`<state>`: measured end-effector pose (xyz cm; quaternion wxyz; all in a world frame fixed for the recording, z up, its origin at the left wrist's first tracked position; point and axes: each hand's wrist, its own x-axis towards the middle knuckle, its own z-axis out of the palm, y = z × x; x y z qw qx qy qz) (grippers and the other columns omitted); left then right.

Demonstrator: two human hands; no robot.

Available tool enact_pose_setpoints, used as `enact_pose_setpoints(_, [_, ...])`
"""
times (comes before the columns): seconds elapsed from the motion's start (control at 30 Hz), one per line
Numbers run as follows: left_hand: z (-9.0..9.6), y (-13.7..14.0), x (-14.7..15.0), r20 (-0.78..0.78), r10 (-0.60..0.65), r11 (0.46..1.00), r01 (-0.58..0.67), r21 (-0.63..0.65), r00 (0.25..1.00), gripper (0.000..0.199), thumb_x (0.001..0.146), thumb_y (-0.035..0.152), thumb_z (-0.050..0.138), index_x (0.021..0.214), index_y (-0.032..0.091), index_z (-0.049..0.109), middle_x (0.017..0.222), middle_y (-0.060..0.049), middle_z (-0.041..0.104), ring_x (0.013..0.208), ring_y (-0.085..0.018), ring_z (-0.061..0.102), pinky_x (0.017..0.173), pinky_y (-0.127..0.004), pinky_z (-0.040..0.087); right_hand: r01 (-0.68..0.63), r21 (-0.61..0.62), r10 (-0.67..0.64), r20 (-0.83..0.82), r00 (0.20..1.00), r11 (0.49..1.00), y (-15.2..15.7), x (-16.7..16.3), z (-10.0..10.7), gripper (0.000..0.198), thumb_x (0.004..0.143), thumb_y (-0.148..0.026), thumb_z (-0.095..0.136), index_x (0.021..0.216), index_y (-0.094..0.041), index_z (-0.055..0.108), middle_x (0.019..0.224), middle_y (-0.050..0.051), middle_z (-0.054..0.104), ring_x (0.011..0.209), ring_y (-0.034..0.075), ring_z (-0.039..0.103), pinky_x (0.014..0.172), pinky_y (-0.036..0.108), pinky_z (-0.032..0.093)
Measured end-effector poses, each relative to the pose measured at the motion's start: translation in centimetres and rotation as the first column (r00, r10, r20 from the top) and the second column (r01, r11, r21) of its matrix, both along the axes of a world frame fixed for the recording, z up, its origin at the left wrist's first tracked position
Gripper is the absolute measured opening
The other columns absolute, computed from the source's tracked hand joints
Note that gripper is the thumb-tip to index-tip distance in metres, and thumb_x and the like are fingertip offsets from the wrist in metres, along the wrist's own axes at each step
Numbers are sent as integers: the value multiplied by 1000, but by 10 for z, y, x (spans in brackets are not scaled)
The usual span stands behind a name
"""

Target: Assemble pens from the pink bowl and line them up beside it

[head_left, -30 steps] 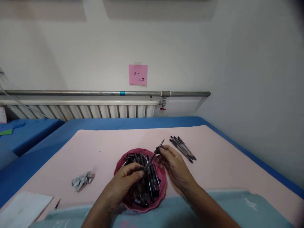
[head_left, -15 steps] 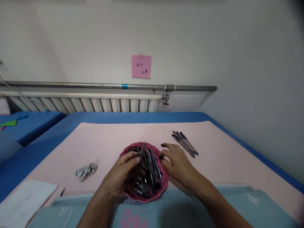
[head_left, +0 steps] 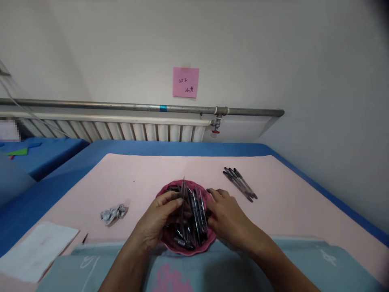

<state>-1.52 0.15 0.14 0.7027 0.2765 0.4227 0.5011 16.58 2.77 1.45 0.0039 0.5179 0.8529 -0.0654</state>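
A pink scalloped basket (head_left: 209, 244) full of black and clear pens (head_left: 196, 211) stands before me. Over its left part, my left hand (head_left: 159, 215) pinches an uncapped pen (head_left: 182, 194) between thumb and fingers, its thin tip pointing up. The lower end of that pen is lost among the others. My right hand (head_left: 226, 213) is at the basket's right rim, fingers apart and bent inward beside the pens. Its fingertips are partly hidden, and I see nothing held in it. Among the loose pieces low in the basket lies a black pen cap (head_left: 184, 243).
Several capped pens (head_left: 240, 184) lie side by side at the right on the pink mat (head_left: 146, 166). To the left are a crumpled wad (head_left: 113, 214), a white cloth (head_left: 38, 249) and a small dark pointed piece (head_left: 85, 238). A blue-green cloth (head_left: 243, 267) covers the front edge.
My right hand has come down and inward to the basket's right rim. My left hand keeps the pen, which stands more upright. The view has shifted slightly.
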Motion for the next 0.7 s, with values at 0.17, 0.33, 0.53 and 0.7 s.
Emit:
enact_pose_setpoints(0.17, [-2,1,-3,-45,4,1000,-3,12,999,11,75,16,60,86,15,61,76,-6,69,66,-15,65,58,-22,47,40,-2,-40,34,999,999,-2,-6,-4,26,70,-13,49,89,-15,66,121,14,49,106,31,39,79,40,35])
enact_pose_setpoints(0.33, [-3,0,-3,-59,-36,998,40,56,998,18,73,16,61,91,14,60,82,-8,68,69,-15,64,61,-25,47,74,-3,-74,38,997,997,-4,-12,-2,34,70,-11,47,99,-15,64,123,15,47,108,33,39,80,42,36])
enact_pose_setpoints(0.53, [-2,0,-4,-60,-43,997,46,54,997,23,71,14,63,94,13,60,84,-9,68,71,-16,64,60,-25,46,59,30,-58,-20,998,998,-3,-10,-4,31,72,-8,47,97,-14,64,118,17,51,104,32,43,76,40,39])
enact_pose_setpoints(0.7, [-3,1,-5,-16,-57,996,58,69,998,26,71,14,64,97,13,61,89,-9,68,71,-15,63,62,-26,47,105,151,-51,-323,945,983,0,-2,0,22,81,-12,39,86,-13,61,107,16,57,94,25,51,78,38,41])
